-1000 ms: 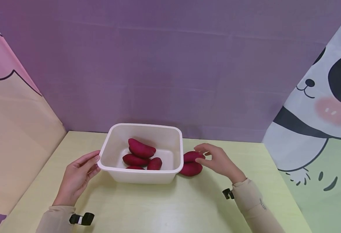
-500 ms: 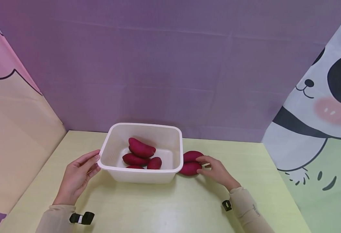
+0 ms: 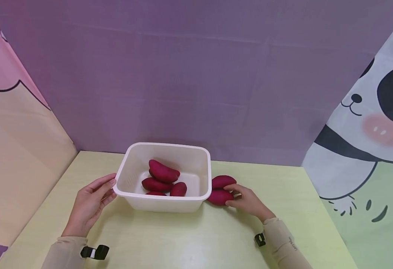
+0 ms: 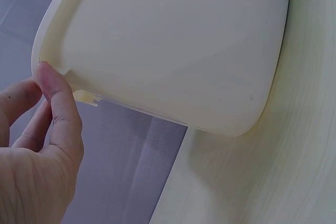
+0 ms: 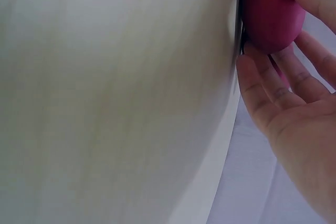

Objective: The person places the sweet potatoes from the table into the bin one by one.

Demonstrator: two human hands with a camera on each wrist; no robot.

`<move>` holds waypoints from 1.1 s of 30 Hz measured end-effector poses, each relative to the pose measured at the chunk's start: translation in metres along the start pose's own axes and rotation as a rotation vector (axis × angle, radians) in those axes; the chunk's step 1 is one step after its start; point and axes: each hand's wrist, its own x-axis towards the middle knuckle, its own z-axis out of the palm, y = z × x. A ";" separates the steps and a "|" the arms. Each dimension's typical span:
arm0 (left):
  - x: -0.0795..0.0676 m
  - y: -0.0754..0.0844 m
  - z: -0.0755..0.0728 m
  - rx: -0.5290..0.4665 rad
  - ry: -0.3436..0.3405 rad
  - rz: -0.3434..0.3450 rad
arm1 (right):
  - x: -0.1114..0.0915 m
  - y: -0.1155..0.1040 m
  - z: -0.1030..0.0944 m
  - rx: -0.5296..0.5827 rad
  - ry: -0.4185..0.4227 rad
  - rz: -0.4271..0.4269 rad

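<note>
My left hand [image 3: 88,203] pinches the left rim of a white plastic tub [image 3: 164,203] between thumb and fingers; the left wrist view shows the thumb [image 4: 55,85] on the rim's edge. Several red-purple sweet potatoes [image 3: 164,172] lie inside the tub, one partly hidden by its front wall. Just right of the tub, two more lie side by side on the table. My right hand [image 3: 248,201] grips the right end of the nearer sweet potato [image 3: 219,197], thumb on the front side and fingers at the back. The farther sweet potato [image 3: 222,181] lies right behind it.
The pale wooden table [image 3: 169,239] carries the tub near its back edge. A purple cloth backdrop [image 3: 196,82] rises behind it. Printed cloths stand at both sides, with a panda [image 3: 367,123] on the right one.
My right hand has moved from the farther sweet potato toward me and closed its fingers around the end of the nearer one. The left hand and the tub have stayed in place.
</note>
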 end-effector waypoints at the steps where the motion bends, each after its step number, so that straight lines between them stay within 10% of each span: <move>1: 0.000 0.000 0.000 -0.001 -0.002 0.001 | 0.000 0.001 0.000 0.001 -0.003 0.000; 33: 0.000 0.000 0.000 0.010 -0.005 -0.001 | -0.002 -0.023 -0.039 -0.056 0.031 -0.039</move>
